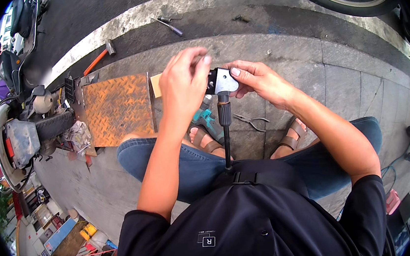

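Observation:
My right hand grips a metal bracket, pale-faced with a black side piece, thumb on its face. Below it a black shaft with a ribbed collar runs down toward my waist. My left hand is raised just left of the bracket, fingers curled in and slightly blurred; whatever is between them is hidden. A teal power tool lies behind the shaft between my sandalled feet, with pliers to its right.
An orange treadplate lies left, beside a yellowish flat piece. A hammer and screwdriver lie ahead. A scooter stands at left; a wheel is at upper right. Assorted clutter fills the lower left.

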A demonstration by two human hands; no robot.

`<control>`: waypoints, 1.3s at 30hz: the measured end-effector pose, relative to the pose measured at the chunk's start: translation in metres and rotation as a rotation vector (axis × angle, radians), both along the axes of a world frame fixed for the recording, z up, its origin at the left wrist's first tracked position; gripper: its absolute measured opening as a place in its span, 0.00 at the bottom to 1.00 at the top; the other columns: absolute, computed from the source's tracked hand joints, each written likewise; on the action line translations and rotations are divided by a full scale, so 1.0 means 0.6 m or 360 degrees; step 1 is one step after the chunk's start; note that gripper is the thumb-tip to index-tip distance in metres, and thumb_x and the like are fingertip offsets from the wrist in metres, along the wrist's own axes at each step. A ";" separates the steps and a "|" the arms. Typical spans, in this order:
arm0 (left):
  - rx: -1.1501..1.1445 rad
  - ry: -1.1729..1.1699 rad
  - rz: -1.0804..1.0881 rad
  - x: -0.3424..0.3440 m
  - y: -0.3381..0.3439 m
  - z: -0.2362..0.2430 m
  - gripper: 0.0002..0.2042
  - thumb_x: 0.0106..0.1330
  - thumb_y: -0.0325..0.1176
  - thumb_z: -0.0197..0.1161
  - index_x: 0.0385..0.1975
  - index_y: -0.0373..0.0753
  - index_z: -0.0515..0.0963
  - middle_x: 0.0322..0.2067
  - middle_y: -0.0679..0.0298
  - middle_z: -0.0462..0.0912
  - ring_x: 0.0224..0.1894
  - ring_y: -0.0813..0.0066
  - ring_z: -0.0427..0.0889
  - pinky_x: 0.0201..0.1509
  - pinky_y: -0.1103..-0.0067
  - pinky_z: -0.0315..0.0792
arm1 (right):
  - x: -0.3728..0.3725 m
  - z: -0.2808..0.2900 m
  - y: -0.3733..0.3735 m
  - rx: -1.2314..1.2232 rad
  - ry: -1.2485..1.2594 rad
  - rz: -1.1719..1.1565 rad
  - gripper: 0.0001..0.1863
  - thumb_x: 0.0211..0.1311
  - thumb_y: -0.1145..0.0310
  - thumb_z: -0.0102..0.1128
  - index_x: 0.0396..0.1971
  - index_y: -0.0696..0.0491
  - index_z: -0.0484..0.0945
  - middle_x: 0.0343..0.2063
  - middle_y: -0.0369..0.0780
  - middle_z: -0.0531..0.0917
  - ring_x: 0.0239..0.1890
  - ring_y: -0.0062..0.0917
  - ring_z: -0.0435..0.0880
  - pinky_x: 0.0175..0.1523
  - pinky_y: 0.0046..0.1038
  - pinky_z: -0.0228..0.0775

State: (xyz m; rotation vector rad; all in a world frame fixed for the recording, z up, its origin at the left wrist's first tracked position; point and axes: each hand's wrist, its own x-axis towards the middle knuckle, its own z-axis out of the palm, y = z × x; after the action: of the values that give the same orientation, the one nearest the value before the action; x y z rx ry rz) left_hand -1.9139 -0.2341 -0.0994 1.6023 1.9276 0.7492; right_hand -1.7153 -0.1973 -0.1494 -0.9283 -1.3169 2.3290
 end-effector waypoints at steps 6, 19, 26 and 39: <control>-0.0534 -0.0142 -0.0465 -0.011 0.015 -0.026 0.16 0.70 0.42 0.59 0.46 0.36 0.81 0.40 0.55 0.84 0.45 0.61 0.83 0.51 0.71 0.74 | -0.017 -0.029 -0.013 -0.0011 0.0003 -0.0016 0.24 0.75 0.55 0.49 0.61 0.55 0.71 0.38 0.34 0.83 0.35 0.15 0.80 0.42 0.21 0.75; -0.1216 -0.0548 -0.0565 -0.130 -0.028 -0.076 0.19 0.69 0.42 0.60 0.52 0.36 0.77 0.42 0.61 0.83 0.45 0.75 0.79 0.51 0.77 0.72 | 0.018 -0.275 -0.148 0.1385 -0.1164 0.1497 0.23 0.61 0.53 0.62 0.48 0.55 0.75 0.43 0.43 0.84 0.47 0.40 0.84 0.50 0.43 0.76; -0.1390 -0.0588 -0.0553 -0.144 0.006 -0.050 0.18 0.67 0.44 0.64 0.47 0.36 0.76 0.42 0.66 0.80 0.44 0.80 0.75 0.49 0.80 0.70 | 0.042 -0.356 -0.230 0.1569 -0.1672 0.1156 0.23 0.56 0.51 0.66 0.45 0.51 0.74 0.47 0.42 0.76 0.53 0.37 0.78 0.49 0.41 0.75; -0.1011 -0.1657 0.0029 -0.130 -0.017 0.049 0.13 0.71 0.43 0.60 0.43 0.39 0.73 0.36 0.68 0.81 0.37 0.81 0.80 0.46 0.82 0.74 | 0.013 0.079 0.018 -0.0498 0.0151 0.0349 0.26 0.76 0.51 0.44 0.60 0.56 0.66 0.36 0.42 0.84 0.26 0.19 0.81 0.31 0.21 0.74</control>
State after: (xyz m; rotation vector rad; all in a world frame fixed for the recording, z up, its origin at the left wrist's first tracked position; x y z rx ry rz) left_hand -1.9919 -0.2442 -0.0701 0.5850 1.1954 0.6719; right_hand -1.7072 -0.1867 -0.1022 -0.7786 -1.0833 2.7686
